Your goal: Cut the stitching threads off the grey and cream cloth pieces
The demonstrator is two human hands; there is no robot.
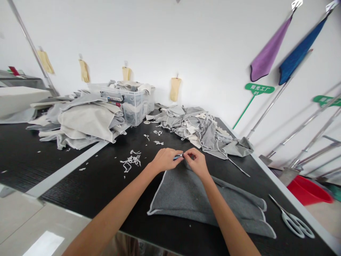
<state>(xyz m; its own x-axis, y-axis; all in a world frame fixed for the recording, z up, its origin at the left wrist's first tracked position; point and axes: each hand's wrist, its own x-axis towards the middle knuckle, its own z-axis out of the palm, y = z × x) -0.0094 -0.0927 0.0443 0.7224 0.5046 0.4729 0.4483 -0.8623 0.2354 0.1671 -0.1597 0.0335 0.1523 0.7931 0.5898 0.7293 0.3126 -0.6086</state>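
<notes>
A dark grey cloth (191, 192) with a pale stitched edge lies on the black table in front of me. My left hand (165, 159) is closed around a small tool with a blue handle and metal tip, which looks like thread snips (178, 156). Its tip meets the far corner of the cloth. There my right hand (195, 161) pinches the cloth between thumb and fingers, almost touching the left. The exact spot between the fingertips is too small to make out. White thread scraps (131, 161) lie to the left of my hands.
Piles of grey cloths (85, 119) lie at left and behind my hands (186, 124). A clear plastic bin (135, 103) full of cloths stands at the back. Scissors (294, 222) rest near the right edge. A red basin (306, 190) is beyond the table's right side.
</notes>
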